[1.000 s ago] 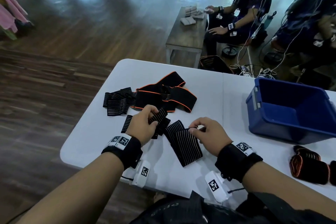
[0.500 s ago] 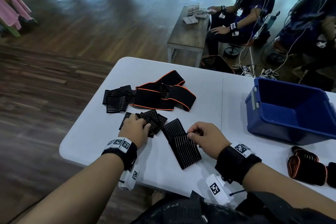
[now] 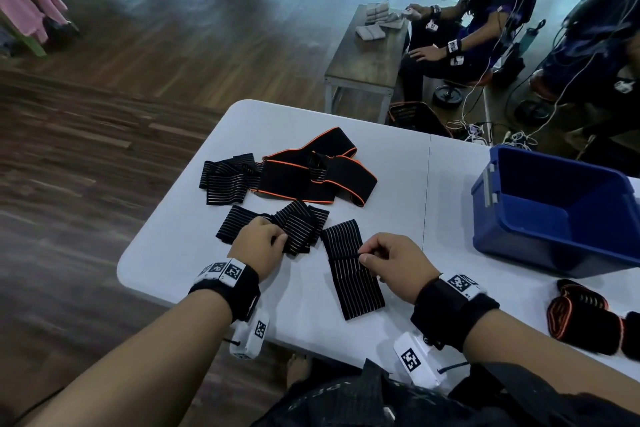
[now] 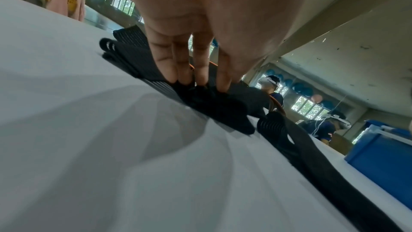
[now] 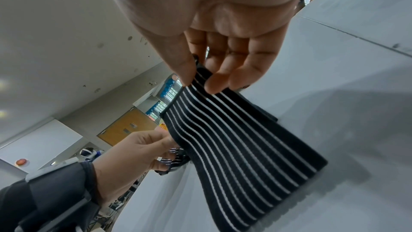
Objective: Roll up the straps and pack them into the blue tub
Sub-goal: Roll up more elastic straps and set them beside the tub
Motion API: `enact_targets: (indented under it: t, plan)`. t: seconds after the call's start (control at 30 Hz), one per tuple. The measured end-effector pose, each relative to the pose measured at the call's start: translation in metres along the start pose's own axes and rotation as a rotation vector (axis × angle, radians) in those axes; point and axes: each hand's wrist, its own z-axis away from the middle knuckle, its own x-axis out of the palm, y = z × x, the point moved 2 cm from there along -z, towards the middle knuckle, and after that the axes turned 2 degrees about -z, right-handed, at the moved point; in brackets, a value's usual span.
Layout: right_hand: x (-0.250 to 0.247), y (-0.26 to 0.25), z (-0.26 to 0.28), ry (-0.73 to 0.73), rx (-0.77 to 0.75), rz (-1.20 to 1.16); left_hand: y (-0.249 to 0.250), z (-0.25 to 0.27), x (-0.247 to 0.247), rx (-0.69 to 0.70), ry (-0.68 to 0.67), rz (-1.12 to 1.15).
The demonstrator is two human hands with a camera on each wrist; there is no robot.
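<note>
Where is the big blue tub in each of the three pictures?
Head: the tub sits at the right edge, on the table.
Left wrist: only a blue corner shows, low at the right edge.
Right wrist: not in it.
Shared landmark: the striped strap beside the tub, seen again in the left wrist view and the right wrist view.

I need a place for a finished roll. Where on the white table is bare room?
Bare: the strip between the striped strap and the blue tub, and the far corner beyond the orange-edged straps. Crowded: the middle, around both hands.
</note>
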Motion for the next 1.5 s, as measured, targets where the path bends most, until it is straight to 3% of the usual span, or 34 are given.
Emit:
enact_targets:
  t: [0.23, 0.4, 0.53, 0.6, 0.67, 0.77, 1.0, 1.1, 1.2, 1.33, 1.5]
  plan:
    - [0.003, 0.0, 0.002, -0.015, -0.028, 0.038, 0.012, -0.004, 0.006, -0.113, -0.014, -0.092]
    - [0.001, -0.001, 0.006, -0.013, -0.033, 0.036, 0.017, -0.006, 0.002, -0.199, 0.018, 0.083]
    - [-0.006, 0.001, 0.008, -0.005, -0.025, 0.017, 0.037, 0.002, -0.003, 0.001, 0.055, 0.08]
    - [-0.01, 0.003, 0.008, 0.009, -0.024, -0.003, 0.045, 0.011, 0.002, 0.132, -0.023, 0.054]
    - [-0.013, 0.007, 0.008, 0.024, -0.016, -0.014, 0.047, 0.016, 0.012, 0.174, -0.123, 0.024]
    - [-0.018, 0.014, 0.009, 0.034, 0.001, -0.021, 0.051, 0.017, 0.022, 0.127, -0.189, -0.001]
    - [-0.027, 0.025, 0.017, 0.047, 0.051, -0.085, 0.061, 0.02, 0.041, -0.053, -0.167, -0.066]
    - [-0.03, 0.026, 0.02, 0.054, 0.067, -0.121, 0.065, 0.018, 0.042, -0.02, -0.133, -0.159]
    - [-0.034, 0.027, 0.021, 0.066, 0.064, -0.125, 0.073, 0.015, 0.027, -0.006, -0.06, -0.127]
    - [-0.043, 0.026, 0.018, 0.085, 0.057, -0.157, 0.102, 0.008, -0.026, 0.005, 0.074, 0.188]
    - [-0.05, 0.024, 0.013, 0.101, 0.056, -0.195, 0.156, 0.006, -0.104, 0.169, 0.202, 0.407]
